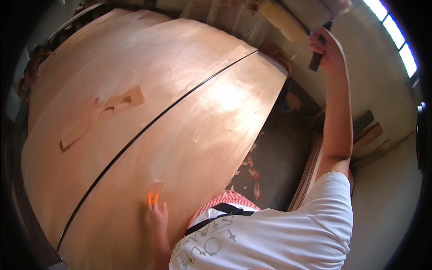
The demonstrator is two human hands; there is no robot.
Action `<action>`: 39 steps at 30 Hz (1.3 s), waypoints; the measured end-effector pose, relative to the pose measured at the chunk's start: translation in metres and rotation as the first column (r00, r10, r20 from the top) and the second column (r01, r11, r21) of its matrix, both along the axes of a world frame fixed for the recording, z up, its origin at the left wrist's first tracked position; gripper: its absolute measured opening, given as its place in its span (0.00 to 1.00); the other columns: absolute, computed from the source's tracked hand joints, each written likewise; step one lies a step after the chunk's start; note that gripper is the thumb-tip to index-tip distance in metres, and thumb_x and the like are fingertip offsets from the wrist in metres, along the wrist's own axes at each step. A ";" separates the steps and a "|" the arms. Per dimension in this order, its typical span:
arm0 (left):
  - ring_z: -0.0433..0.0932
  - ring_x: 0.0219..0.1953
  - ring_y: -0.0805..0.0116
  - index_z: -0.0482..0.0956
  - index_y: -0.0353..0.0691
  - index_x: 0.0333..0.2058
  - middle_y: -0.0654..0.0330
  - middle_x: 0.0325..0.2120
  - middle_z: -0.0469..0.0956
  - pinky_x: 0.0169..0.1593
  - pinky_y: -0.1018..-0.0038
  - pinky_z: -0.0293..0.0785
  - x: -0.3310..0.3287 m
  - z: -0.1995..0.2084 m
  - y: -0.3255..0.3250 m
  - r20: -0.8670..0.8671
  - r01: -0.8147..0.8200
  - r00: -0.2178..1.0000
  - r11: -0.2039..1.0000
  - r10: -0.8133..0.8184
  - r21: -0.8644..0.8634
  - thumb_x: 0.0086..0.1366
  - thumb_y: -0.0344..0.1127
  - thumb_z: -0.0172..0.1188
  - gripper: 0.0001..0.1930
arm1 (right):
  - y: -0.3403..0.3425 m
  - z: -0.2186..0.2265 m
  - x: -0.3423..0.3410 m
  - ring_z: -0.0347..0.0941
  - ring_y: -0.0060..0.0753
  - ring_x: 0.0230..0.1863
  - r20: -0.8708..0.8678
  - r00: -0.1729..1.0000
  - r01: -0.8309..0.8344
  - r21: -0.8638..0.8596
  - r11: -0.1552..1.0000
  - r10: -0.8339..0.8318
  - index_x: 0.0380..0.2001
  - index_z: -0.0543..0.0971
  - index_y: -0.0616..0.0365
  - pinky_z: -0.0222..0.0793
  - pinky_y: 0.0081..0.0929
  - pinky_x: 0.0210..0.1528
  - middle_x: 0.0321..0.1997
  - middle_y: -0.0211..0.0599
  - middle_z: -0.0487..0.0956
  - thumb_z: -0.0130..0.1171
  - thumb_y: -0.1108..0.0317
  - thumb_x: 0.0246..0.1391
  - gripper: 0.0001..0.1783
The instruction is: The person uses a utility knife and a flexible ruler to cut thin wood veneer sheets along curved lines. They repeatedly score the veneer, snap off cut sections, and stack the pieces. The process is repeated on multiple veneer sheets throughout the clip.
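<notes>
My left hand (158,215) rests low on a wide, pale wood veneer sheet (189,135). Two of its fingers wear orange finger covers, and they stretch out to the edge of a small veneer patch (156,186). Raised at the upper right, my right hand (327,49) is closed round the handle of a dark-handled tool (316,61). The tool's far end is unclear against the blurred things behind it. A thin black line (148,127) runs diagonally across the sheet, beyond my left hand.
Torn veneer pieces (123,99) lie on the sheet's far left part. To the right of the sheet's edge, wood scraps (254,174) litter the dark floor. A stack of thin boards (308,173) leans by the wall (387,180). A blurred yellowish object (281,20) is at the top.
</notes>
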State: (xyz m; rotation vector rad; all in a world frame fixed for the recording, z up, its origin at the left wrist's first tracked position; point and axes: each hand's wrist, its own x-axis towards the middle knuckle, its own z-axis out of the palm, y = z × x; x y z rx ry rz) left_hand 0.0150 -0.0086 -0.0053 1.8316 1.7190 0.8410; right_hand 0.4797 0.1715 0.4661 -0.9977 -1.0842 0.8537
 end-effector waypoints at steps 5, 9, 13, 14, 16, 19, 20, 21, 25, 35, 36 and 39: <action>0.61 0.54 0.51 0.67 0.38 0.49 0.47 0.54 0.58 0.53 0.66 0.62 -0.007 0.000 -0.007 -0.005 -0.002 1.000 0.999 0.002 -0.045 0.51 0.29 0.57 0.23 | 0.001 0.004 0.001 0.49 0.08 0.12 -0.064 0.938 -0.337 0.050 0.940 0.339 0.27 0.70 0.61 0.44 0.07 0.11 0.22 0.27 0.66 0.50 0.66 0.54 0.09; 0.61 0.53 0.49 0.68 0.37 0.47 0.46 0.53 0.60 0.53 0.64 0.61 -0.011 -0.017 -0.004 -0.033 0.022 0.999 1.000 -0.022 -0.013 0.51 0.30 0.58 0.22 | -0.001 0.007 -0.011 0.49 0.05 0.12 0.182 0.983 0.001 0.130 0.992 -0.025 0.38 0.70 0.59 0.44 0.07 0.12 0.28 0.25 0.72 0.54 0.67 0.52 0.12; 0.61 0.53 0.48 0.69 0.38 0.46 0.45 0.51 0.61 0.53 0.62 0.61 -0.007 -0.022 -0.001 -0.040 0.039 0.999 0.999 -0.037 0.029 0.51 0.32 0.58 0.21 | -0.008 -0.025 -0.028 0.47 0.07 0.11 0.120 0.983 0.122 0.122 0.985 -0.137 0.29 0.71 0.52 0.39 0.11 0.11 0.15 0.15 0.58 0.55 0.63 0.51 0.07; 0.61 0.53 0.49 0.69 0.39 0.46 0.46 0.51 0.62 0.53 0.63 0.61 -0.004 -0.030 0.001 -0.057 0.022 0.998 0.999 -0.020 0.043 0.51 0.33 0.59 0.21 | -0.007 -0.045 -0.028 0.48 0.07 0.11 0.060 0.998 0.031 0.106 0.994 -0.038 0.32 0.71 0.51 0.40 0.11 0.12 0.15 0.15 0.59 0.55 0.64 0.51 0.06; 0.62 0.52 0.51 0.70 0.42 0.46 0.47 0.51 0.62 0.52 0.64 0.62 0.010 -0.031 0.010 -0.007 0.027 1.000 0.998 -0.027 0.049 0.51 0.34 0.59 0.21 | -0.004 -0.090 -0.033 0.49 0.09 0.11 0.029 0.986 0.165 0.014 0.986 -0.165 0.34 0.71 0.51 0.42 0.11 0.12 0.19 0.18 0.63 0.55 0.63 0.51 0.08; 0.64 0.51 0.53 0.70 0.44 0.46 0.49 0.51 0.62 0.51 0.65 0.63 0.038 0.003 0.032 0.143 0.068 0.987 0.996 -0.076 0.057 0.51 0.35 0.60 0.21 | -0.016 -0.157 -0.078 0.48 0.09 0.12 -0.039 0.993 0.102 -0.122 0.987 -0.108 0.38 0.70 0.52 0.41 0.11 0.13 0.22 0.19 0.64 0.53 0.56 0.52 0.15; 0.65 0.51 0.54 0.70 0.44 0.46 0.49 0.51 0.62 0.51 0.66 0.63 0.048 0.018 0.040 0.177 0.098 0.978 0.992 -0.111 0.079 0.51 0.35 0.60 0.21 | -0.019 -0.184 -0.086 0.49 0.09 0.12 -0.048 0.996 0.061 -0.150 0.987 -0.069 0.39 0.69 0.54 0.42 0.11 0.13 0.21 0.19 0.63 0.53 0.56 0.52 0.16; 0.65 0.50 0.54 0.70 0.45 0.46 0.50 0.51 0.62 0.51 0.66 0.64 0.057 0.034 0.051 0.210 0.125 0.967 0.987 -0.145 0.104 0.51 0.35 0.60 0.21 | -0.021 -0.205 -0.100 0.50 0.09 0.12 -0.058 0.996 0.050 -0.176 0.983 -0.062 0.40 0.69 0.55 0.42 0.11 0.13 0.19 0.19 0.62 0.52 0.56 0.53 0.17; 0.64 0.51 0.53 0.69 0.42 0.47 0.50 0.52 0.61 0.52 0.65 0.62 0.099 0.099 0.094 0.230 0.184 0.932 0.913 -0.280 0.364 0.52 0.35 0.58 0.22 | -0.027 -0.288 -0.155 0.49 0.09 0.11 -0.223 0.975 -0.066 -0.283 0.957 0.001 0.32 0.71 0.55 0.42 0.11 0.13 0.18 0.20 0.62 0.52 0.62 0.53 0.09; 0.57 0.58 0.63 0.77 0.41 0.23 0.60 0.51 0.66 0.60 0.59 0.47 0.151 0.166 0.121 0.086 0.260 0.927 0.793 -0.364 0.551 0.47 0.34 0.61 0.05 | -0.078 -0.396 -0.218 0.50 0.07 0.12 -0.533 0.834 -0.434 -0.478 0.764 0.140 0.31 0.69 0.54 0.43 0.10 0.13 0.14 0.17 0.59 0.50 0.63 0.55 0.07; 0.57 0.58 0.63 0.77 0.42 0.22 0.61 0.51 0.67 0.60 0.59 0.47 0.150 0.162 0.119 0.108 0.257 0.923 0.799 -0.370 0.544 0.47 0.34 0.61 0.04 | -0.086 -0.399 -0.216 0.50 0.07 0.12 -0.526 0.846 -0.396 -0.511 0.763 0.087 0.31 0.69 0.54 0.43 0.10 0.13 0.14 0.17 0.58 0.50 0.63 0.55 0.07; 0.54 0.60 0.61 0.78 0.42 0.20 0.60 0.51 0.67 0.61 0.58 0.46 0.141 0.163 0.104 0.151 0.217 0.927 0.817 -0.344 0.534 0.48 0.33 0.60 0.03 | -0.104 -0.400 -0.202 0.50 0.07 0.12 -0.410 0.909 -0.206 -0.603 0.771 -0.077 0.30 0.69 0.53 0.43 0.10 0.13 0.13 0.16 0.58 0.49 0.62 0.55 0.07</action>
